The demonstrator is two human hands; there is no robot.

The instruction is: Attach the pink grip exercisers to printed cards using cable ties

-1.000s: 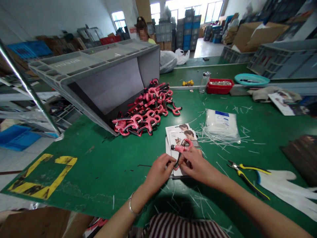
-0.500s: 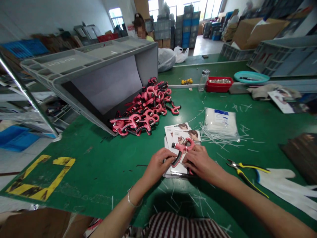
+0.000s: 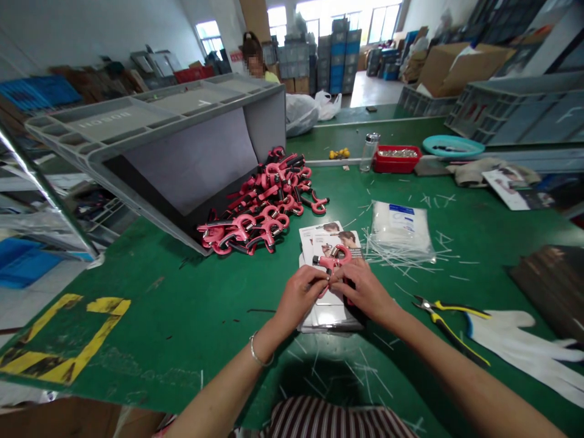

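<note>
A pink and black hand grip strengthener (image 3: 333, 263) lies on a small stack of printed cards (image 3: 325, 314) in front of me. My left hand (image 3: 301, 297) is closed in a pinch at its handles, from the left. From the right, my right hand (image 3: 368, 293) is closed over the other handle, and the fingertips of both hands meet. Whatever is pinched between them is too small to make out. Thin white cable ties (image 3: 392, 258) lie scattered beside a clear plastic bag (image 3: 401, 231) of them.
Many more grip strengtheners (image 3: 269, 201) spill from a tipped grey crate (image 3: 150, 131). On the right lie yellow-handled cutters (image 3: 449, 328) and a white glove (image 3: 515, 347). A red tray (image 3: 396, 159) and a glass jar (image 3: 368, 152) stand behind. Across the tables is another person (image 3: 258, 64).
My hands have come together over the strengthener's handles, fingertips now meeting; before, they were apart on either side. The whole view has shifted slightly.
</note>
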